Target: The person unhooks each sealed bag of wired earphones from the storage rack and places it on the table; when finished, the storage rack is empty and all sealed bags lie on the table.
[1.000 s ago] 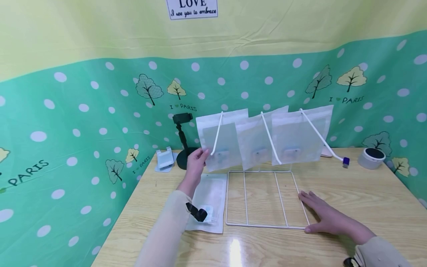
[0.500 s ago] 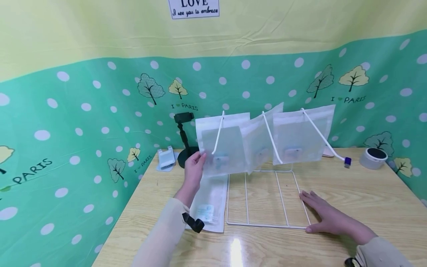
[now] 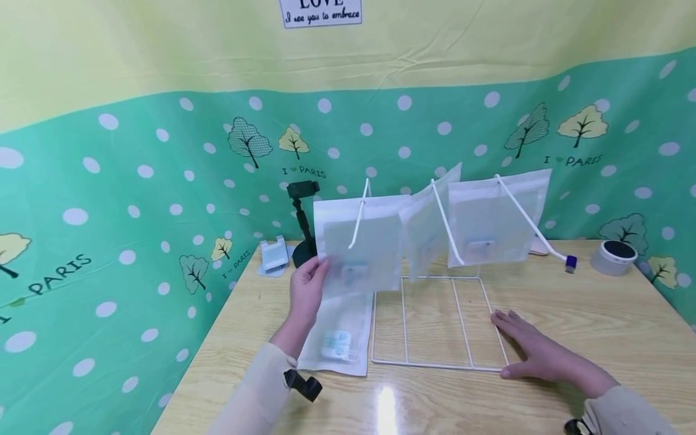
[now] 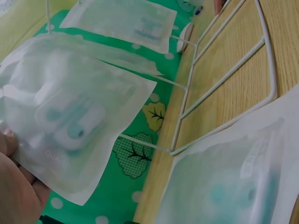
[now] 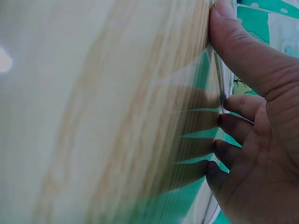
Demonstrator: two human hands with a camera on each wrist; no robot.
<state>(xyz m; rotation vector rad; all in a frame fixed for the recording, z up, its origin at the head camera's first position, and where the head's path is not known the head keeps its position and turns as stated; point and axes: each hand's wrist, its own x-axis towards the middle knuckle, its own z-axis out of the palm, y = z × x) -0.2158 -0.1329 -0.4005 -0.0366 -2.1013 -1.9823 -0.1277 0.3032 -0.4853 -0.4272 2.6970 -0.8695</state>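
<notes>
My left hand (image 3: 306, 291) pinches the left edge of a frosted zip bag (image 3: 376, 241) between thumb and fingers. This bag hangs from the left prong of a white wire display rack (image 3: 435, 365), and a white and teal item shows faintly inside. Beside it, a second frosted bag (image 3: 426, 232) hangs turned at an angle on the middle prong. On the right prong hangs a third bag (image 3: 492, 220). My right hand (image 3: 535, 353) rests spread at the rack base's right side, thumb at the front corner; in the right wrist view its fingertips (image 5: 217, 170) touch down along the wire.
Another frosted bag (image 3: 348, 329) lies flat on the table left of the base. Behind stand a pale blue folding stand (image 3: 274, 255) and a black-based stand (image 3: 301, 208). A round white container (image 3: 613, 258) is at back right. A blue tip (image 3: 570, 263) caps the right prong.
The left bag has come forward and lower, drawn toward me along its prong by my left hand. The middle bag has twisted. My right hand stays in place.
</notes>
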